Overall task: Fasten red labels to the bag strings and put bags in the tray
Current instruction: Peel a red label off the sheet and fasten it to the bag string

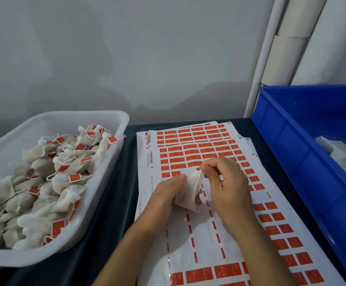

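Bag [189,188] over label sheets [209,145], body gripped by left hand [165,195], gathered neck pinched by right hand [227,182] | white tray [106,168] left: heaped bags with red labels | blue bin [291,153] right: white bags, partly seen | dark surface [114,203]

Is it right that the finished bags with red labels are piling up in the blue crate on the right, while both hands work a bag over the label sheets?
Not quite. The head view shows the labelled bags piled in the white tray on the left, not the blue crate. The rest holds: left hand and right hand hold a bag over the label sheets.
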{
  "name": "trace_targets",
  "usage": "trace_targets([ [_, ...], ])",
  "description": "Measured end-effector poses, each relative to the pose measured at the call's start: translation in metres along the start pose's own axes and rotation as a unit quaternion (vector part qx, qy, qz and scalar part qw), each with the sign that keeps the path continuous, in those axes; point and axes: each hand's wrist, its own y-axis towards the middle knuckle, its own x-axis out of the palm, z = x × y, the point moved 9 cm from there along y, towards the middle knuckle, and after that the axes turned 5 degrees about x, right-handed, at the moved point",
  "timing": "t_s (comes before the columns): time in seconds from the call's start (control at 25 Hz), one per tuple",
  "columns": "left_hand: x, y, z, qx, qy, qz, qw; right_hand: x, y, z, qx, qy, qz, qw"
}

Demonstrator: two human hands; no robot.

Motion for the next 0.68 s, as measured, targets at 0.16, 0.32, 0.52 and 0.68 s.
trace_targets([
  [0.16,0.010,-0.001,0.005,-0.009,0.020,-0.024,0.999,-0.011,0.000,-0.004,-0.024,0.001,0.046,0.999],
  [0.32,0.017,0.000,0.011,0.014,0.064,-0.064,0.996,-0.009,-0.002,-0.007,-0.030,0.012,0.040,0.999],
  [0.52,0.009,0.002,0.009,0.034,0.048,-0.046,0.997,-0.004,-0.001,0.002,-0.005,-0.007,0.020,1.000],
  [0.68,-0.006,0.001,0.011,0.040,-0.058,0.009,0.997,0.007,-0.003,0.007,0.017,-0.036,-0.025,0.999],
])
